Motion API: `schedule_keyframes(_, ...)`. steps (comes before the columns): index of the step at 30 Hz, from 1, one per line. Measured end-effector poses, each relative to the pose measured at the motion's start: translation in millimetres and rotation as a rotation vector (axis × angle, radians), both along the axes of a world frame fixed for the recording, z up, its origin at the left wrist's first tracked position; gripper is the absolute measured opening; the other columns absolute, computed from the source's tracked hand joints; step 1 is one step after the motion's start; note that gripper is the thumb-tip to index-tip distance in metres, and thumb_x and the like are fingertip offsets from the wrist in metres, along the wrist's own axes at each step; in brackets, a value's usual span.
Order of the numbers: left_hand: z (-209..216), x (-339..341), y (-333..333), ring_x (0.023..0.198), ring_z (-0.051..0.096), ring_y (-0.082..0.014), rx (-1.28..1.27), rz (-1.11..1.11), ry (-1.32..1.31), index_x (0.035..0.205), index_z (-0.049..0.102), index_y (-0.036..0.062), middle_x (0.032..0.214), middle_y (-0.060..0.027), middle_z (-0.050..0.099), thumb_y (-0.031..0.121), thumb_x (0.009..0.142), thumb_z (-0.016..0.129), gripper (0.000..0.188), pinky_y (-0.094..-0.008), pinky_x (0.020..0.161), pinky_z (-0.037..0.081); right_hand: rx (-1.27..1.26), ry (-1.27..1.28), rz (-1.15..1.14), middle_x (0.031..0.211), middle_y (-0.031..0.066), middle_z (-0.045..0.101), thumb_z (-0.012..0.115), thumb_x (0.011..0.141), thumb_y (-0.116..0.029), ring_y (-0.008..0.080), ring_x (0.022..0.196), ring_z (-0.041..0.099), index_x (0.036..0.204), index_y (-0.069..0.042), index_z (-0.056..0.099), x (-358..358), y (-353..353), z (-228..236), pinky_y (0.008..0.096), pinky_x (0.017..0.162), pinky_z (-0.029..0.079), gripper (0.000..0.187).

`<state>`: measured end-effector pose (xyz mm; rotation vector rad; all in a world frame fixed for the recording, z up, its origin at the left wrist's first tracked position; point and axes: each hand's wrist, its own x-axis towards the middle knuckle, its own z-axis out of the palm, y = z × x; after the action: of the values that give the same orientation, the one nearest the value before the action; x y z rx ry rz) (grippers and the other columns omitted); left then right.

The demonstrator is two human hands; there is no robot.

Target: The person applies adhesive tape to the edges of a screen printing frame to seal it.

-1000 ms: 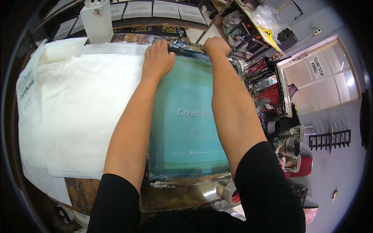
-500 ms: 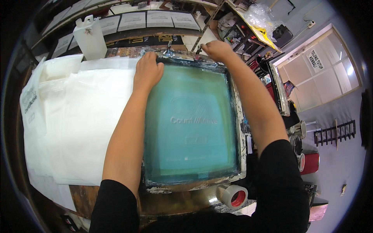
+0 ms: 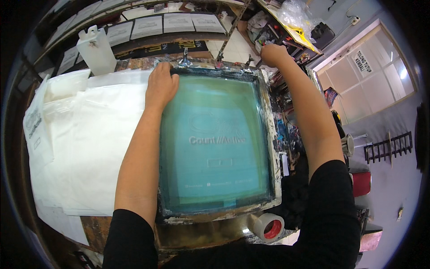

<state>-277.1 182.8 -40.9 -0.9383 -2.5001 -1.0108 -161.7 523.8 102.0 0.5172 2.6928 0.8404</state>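
A screen-printing frame (image 3: 274, 157) with teal-green mesh lies on the table in front of me, raised lettering showing faintly through it. My left hand (image 3: 161, 86) rests at its far left corner, fingers bent over the edge and thumb on the near side. Past the far right corner is my right hand (image 3: 274, 54), fingers curled; whatever is in them, if anything, is hidden. Along the frame's far edge stand a left hinge clamp (image 3: 186, 59), a middle clamp (image 3: 219, 61) and a right clamp (image 3: 247, 64), the last one nearest my right hand.
White sheets (image 3: 96, 143) lie stacked left of the frame, with a translucent plastic jug (image 3: 96, 49) behind them. A tape roll (image 3: 269, 227) sits at the near right. Beyond is a rack (image 3: 179, 38) holding printed sheets. A stained surface (image 3: 286, 130) runs along the right side.
My right hand has moved from the middle clamp rightward, past the right clamp. My left hand stays at the frame's corner. The whole view has shifted slightly.
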Motion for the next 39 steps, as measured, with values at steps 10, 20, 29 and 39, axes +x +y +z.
schedule_keyframes(10,1,4,4,0.113,0.059,-0.0414,0.038,0.001,0.027,0.115,0.058,-0.0046,0.116,-0.0228,0.062,0.018,0.092,0.056,0.033,-0.0507,0.101,0.046,-0.371,0.409,0.364,0.13,0.0149,0.067,0.055,0.088,-0.006,0.036,0.118,0.066,0.124,-0.015,0.071,7,25,-33,0.0512,0.098,0.053,0.04)
schedule_keyframes(20,-2,3,7,0.113,0.059,-0.0395,0.02,0.02,0.062,0.113,0.059,-0.0029,0.116,-0.0208,0.062,0.019,0.092,0.057,0.03,-0.0496,0.102,0.046,-0.273,0.4,0.45,0.115,0.0117,0.073,0.051,0.094,-0.017,0.0315,0.114,0.067,0.112,-0.011,0.076,9,39,-34,0.0546,0.094,0.052,0.03)
schedule_keyframes(29,0,3,2,0.115,0.059,-0.0393,0.017,0.017,0.028,0.114,0.059,-0.0034,0.118,-0.0212,0.062,0.017,0.091,0.056,0.031,-0.0497,0.103,0.046,-0.092,0.199,0.049,0.113,0.0101,0.074,0.053,0.091,-0.014,0.0352,0.115,0.067,0.111,-0.01,0.075,6,26,-18,0.0544,0.091,0.052,0.029)
schedule_keyframes(39,0,0,-1,0.114,0.06,-0.0404,0.003,0.008,0.036,0.115,0.059,-0.0045,0.117,-0.0225,0.062,0.017,0.091,0.056,0.032,-0.0495,0.102,0.046,-0.187,0.253,0.331,0.116,0.0149,0.072,0.064,0.083,-0.004,0.0339,0.111,0.068,0.118,-0.012,0.072,2,13,-36,0.0485,0.095,0.055,0.036)
